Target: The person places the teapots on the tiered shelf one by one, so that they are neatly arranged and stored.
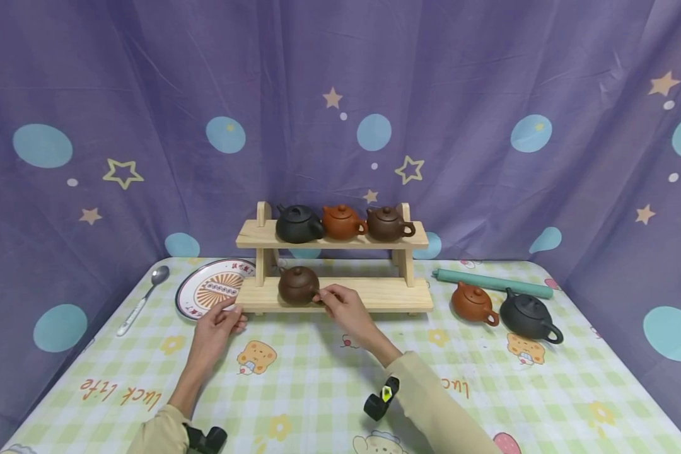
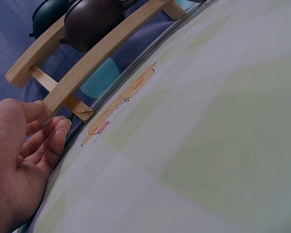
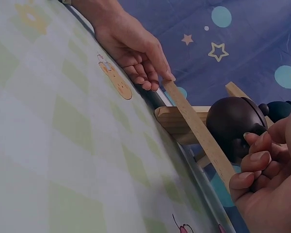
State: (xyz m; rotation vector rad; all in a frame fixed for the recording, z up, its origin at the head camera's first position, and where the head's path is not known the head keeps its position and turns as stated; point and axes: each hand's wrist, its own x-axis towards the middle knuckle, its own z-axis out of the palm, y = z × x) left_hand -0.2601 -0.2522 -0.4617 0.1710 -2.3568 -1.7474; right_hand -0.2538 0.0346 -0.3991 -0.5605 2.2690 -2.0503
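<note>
Purple curtain [image 1: 312, 145] backs checked tablecloth [image 1: 318, 391]; right hand [image 1: 347, 311] pinches 1 brown teapot [image 1: 298, 286], left hand [image 1: 212, 329] the shelf [image 1: 377, 294].

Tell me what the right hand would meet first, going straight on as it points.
The teapot on the lower board: the right hand pinches its right side and points into its body. Beyond it, the left support may be next, but depth there is unclear.
</note>
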